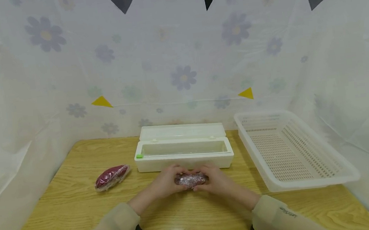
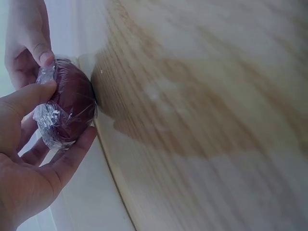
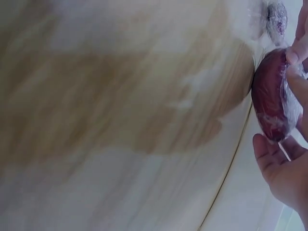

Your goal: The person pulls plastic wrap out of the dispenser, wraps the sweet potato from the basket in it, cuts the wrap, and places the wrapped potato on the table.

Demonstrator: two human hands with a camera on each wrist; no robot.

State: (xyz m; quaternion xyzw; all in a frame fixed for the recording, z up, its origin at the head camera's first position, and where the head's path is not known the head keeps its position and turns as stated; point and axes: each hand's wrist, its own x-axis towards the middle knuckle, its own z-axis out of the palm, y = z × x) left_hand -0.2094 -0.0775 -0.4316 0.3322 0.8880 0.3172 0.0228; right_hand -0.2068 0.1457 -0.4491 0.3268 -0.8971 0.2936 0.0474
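Note:
A dark red, sweet-potato-shaped vegetable (image 1: 191, 180) wrapped in shiny cling film lies on the table between my two hands. My left hand (image 1: 168, 181) holds its left end, thumb on the near side and fingers round the far side. The right hand (image 1: 215, 179) grips the opposite end in the same way. Both wrist views show crinkled film on top of the vegetable (image 2: 74, 103), with the thumbs pressing there and smooth red skin facing the camera. Just behind the hands stands a white cling film dispenser (image 1: 184, 163), its lid (image 1: 183, 131) raised.
A second film-wrapped red vegetable (image 1: 111, 177) lies on the left of the wooden table (image 1: 195, 218). At the right stands a white slotted plastic basket (image 1: 267, 173). A green slider (image 1: 139, 156) sits at the dispenser's left end. A flowered curtain (image 1: 181, 55) hangs behind the table.

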